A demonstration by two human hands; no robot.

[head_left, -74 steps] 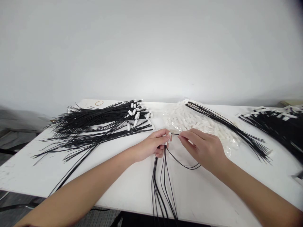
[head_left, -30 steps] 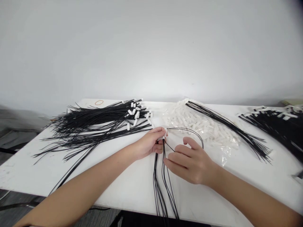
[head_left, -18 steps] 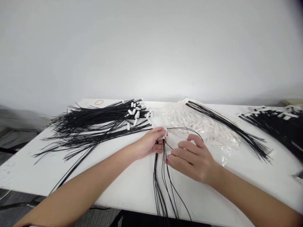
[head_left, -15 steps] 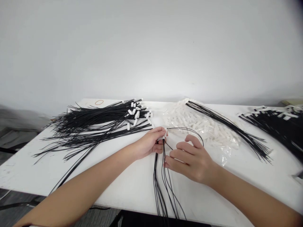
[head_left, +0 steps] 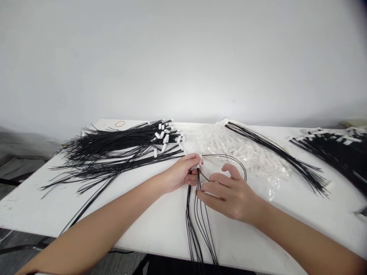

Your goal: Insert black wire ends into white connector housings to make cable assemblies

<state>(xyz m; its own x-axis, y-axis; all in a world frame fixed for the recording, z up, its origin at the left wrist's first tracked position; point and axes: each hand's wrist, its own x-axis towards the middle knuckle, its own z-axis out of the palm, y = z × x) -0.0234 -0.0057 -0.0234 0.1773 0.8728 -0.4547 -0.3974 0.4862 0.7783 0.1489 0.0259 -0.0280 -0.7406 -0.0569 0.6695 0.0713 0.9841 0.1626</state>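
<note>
My left hand (head_left: 186,170) is closed on a white plastic connector (head_left: 196,167) above the middle of the table. Several thin black wires (head_left: 191,229) hang from it past the table's front edge. To the right of it, my right hand (head_left: 226,191) has curled fingers, with a short stretch of black wire running from the connector into them. Its thumb is hidden behind the fingers. Two thin wires (head_left: 226,156) leave the connector's far side and arc round to the right, passing out of sight behind my right hand.
At the left lies a pile of black wires with white connectors (head_left: 120,141). A clear plastic bag of white connectors (head_left: 243,149) sits behind my right hand, with a wire bundle (head_left: 266,147) across it. More connector-ended wires (head_left: 341,152) lie at the far right. A wall stands behind the table.
My right hand has shifted slightly left and up, and the hanging wires beside its fingers have moved a little. My left hand stays put on the connector.
</note>
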